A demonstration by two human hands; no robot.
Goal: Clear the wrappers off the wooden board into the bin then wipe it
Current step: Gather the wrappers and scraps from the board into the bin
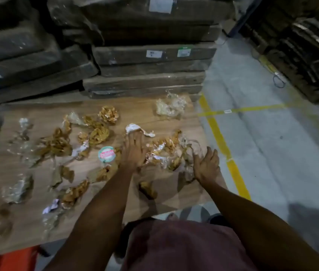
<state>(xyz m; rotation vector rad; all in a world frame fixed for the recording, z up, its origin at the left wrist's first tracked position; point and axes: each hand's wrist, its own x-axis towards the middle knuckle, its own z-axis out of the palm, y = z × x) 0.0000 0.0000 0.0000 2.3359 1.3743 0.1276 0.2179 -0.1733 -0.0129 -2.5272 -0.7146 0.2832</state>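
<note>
Stacked, plastic-wrapped flat cartons (pixel 150 55) fill the background, and a grey floor (pixel 262 133) with yellow tape lines (pixel 219 137) runs off to the right. Below the stack lies the wooden board (pixel 37 227), littered with crumpled wrappers.

At the far left edge sit about three clear, silvery wrappers (pixel 17 189) and one brownish one at the near corner. Further in, a loose spread of golden wrappers (pixel 60 143) covers the middle of the board (roughly ten; they overlap too much for a firm count), with a round pink-and-teal sticker (pixel 106 154) among them. An orange object (pixel 15 259) shows under the board's near edge; what it is cannot be told.

Next comes the left hand (pixel 133 151), arm stretched forward, palm down, fingers straight and pressing flat on a white crumpled wrapper (pixel 135 128) and the gold foil beside it. A single clear wrapper (pixel 170 106) lies apart at the far right corner of the board. Between the hands is a heap of gold and clear wrappers (pixel 166 151). The right hand (pixel 206 166) stands on its edge at the heap's right side, fingers extended and touching the clear film, gripping nothing.
</note>
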